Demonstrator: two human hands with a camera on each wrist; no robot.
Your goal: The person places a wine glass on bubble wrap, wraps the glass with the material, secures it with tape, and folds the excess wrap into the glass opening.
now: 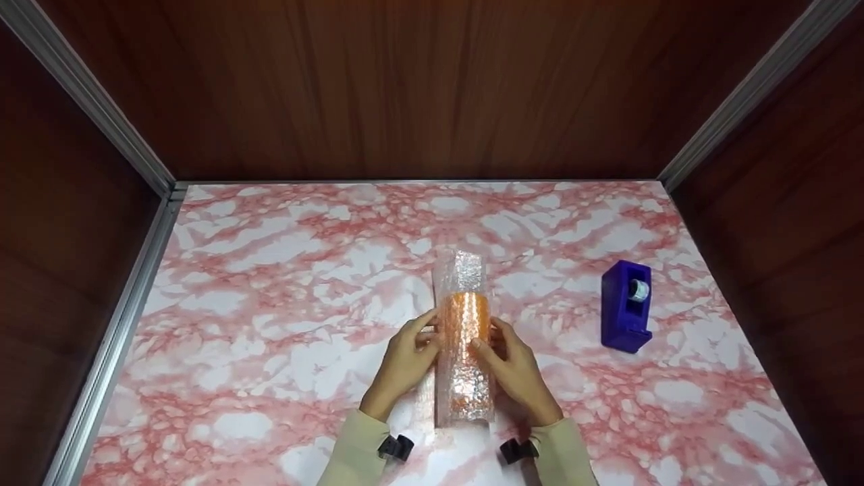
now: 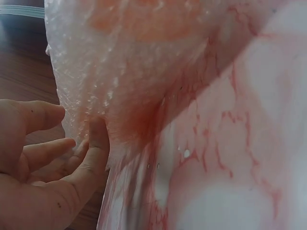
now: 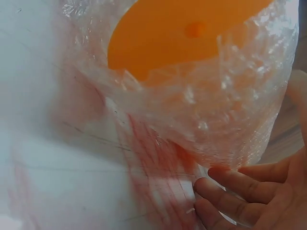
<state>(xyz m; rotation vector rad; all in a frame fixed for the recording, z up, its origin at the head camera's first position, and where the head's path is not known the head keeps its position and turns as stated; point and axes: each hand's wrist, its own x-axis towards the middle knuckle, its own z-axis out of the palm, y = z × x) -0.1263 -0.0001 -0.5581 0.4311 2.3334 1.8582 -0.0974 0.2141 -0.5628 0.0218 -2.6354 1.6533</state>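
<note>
Straight ahead of the person, an orange cylinder (image 1: 469,314) lies lengthwise inside clear bubble wrap (image 1: 467,270), which runs past its far end as an unfilled sleeve. The right wrist view shows an orange end face within the loose plastic. Whether the bundle rests fully on the table or is slightly raised is hard to tell.

Both hands hold it from the sides. The left hand (image 1: 408,351) lightly pinches the wrap along the left edge, thumb against the plastic and fingertips at its margin. The right hand (image 1: 516,368) grips the opposite side, thumb laid over the top and fingers bent round the flank.

Judging by this hold, the wrap needs to stay snug without its bubbles being crushed. Even pressure from both sides would suit it; the right thumb is well placed to keep the layer down while the left fingers draw slack out of the edge. The plastic looks springy and could loosen if both hands let go together, so one should always keep the seam pinned. The cylinder should stay centred, leaving some overhang at each end.

Well apart to the right, a purple tape dispenser (image 1: 617,314) stands on the pink-and-white marbled table (image 1: 270,351), within reach of the right arm.
</note>
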